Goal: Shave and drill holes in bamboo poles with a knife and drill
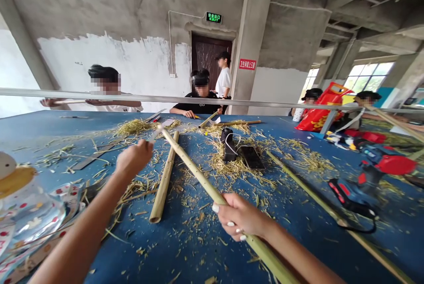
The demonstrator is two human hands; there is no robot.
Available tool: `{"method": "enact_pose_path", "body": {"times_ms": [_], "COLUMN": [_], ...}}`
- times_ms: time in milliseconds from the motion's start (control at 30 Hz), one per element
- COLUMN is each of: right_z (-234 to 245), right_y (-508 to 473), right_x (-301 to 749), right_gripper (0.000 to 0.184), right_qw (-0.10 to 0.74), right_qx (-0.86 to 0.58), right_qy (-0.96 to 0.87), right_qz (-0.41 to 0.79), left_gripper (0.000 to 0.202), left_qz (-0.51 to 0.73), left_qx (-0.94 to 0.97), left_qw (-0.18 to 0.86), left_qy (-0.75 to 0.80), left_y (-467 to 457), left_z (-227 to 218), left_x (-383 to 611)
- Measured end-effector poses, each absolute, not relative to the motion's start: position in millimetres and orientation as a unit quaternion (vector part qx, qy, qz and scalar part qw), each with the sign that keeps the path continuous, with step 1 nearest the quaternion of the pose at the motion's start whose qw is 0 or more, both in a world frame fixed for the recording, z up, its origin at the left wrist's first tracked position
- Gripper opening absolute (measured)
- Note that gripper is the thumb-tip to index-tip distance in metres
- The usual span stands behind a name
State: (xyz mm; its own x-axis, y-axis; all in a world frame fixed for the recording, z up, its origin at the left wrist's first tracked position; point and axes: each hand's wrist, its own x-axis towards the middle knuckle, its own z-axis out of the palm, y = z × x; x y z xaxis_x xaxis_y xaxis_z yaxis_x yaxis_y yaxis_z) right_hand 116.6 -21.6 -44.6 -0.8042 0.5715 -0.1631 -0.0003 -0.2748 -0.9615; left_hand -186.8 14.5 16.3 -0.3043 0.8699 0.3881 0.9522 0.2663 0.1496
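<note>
My right hand (240,215) is wrapped round a long, pale green bamboo pole (195,171) that slants from the lower right up towards the middle of the table. Small dark marks or holes run along the pole. My left hand (135,157) is closed in a fist near the pole's far end. A short, whitish, blurred thing (156,134) juts from that fist towards the pole; its kind and whether it touches the pole I cannot tell. Beneath the pole, a shorter bamboo tube (164,182) lies on the blue table (185,253).
Bamboo shavings (228,164) litter the table around a black device (228,145) and a phone (251,157). A cordless drill (367,173) and a thin bamboo pole (308,191) lie right. A patterned plastic bag (29,213) sits left. A metal rail (149,96) crosses ahead; people work beyond.
</note>
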Motion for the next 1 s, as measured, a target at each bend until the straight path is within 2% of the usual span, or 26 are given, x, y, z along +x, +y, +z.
{"method": "enact_pose_path", "body": {"times_ms": [100,333,567,633,733,833,933,1000], "right_z": [-47,-51,-62,-72,-84,-89,-89,-89], "right_y": [-25,-7,18,22,21,20,21,24], "right_x": [115,120,121,119,117,123,129,131], "right_gripper": [0.029,0.027,0.038,0.034,0.022,0.015,0.014,0.02], "right_qw": [0.183,0.288,0.351,0.342,0.343,0.345,0.306,0.302], "right_qx": [-0.263,-0.27,-0.301,-0.322,-0.329,-0.311,-0.313,-0.332], "right_qy": [-0.595,-0.602,-0.544,-0.537,-0.549,-0.568,-0.595,-0.599], "right_qz": [0.737,0.694,0.701,0.701,0.687,0.679,0.674,0.662], "left_gripper": [0.06,0.064,0.065,0.067,0.068,0.058,0.049,0.047], "left_qz": [-0.153,-0.135,-0.166,-0.153,-0.128,-0.114,-0.122,-0.138], "left_qx": [-0.521,-0.58,-0.563,-0.564,-0.585,-0.603,-0.595,-0.585], "left_qw": [0.195,0.199,0.227,0.21,0.121,0.032,0.009,0.004], "left_qy": [-0.817,-0.778,-0.777,-0.784,-0.792,-0.789,-0.794,-0.8], "left_y": [1,-11,-25,-28,-21,-7,4,6], "left_z": [35,56,67,61,40,16,2,-1], "left_x": [-200,-169,-174,-175,-175,-180,-191,-200]}}
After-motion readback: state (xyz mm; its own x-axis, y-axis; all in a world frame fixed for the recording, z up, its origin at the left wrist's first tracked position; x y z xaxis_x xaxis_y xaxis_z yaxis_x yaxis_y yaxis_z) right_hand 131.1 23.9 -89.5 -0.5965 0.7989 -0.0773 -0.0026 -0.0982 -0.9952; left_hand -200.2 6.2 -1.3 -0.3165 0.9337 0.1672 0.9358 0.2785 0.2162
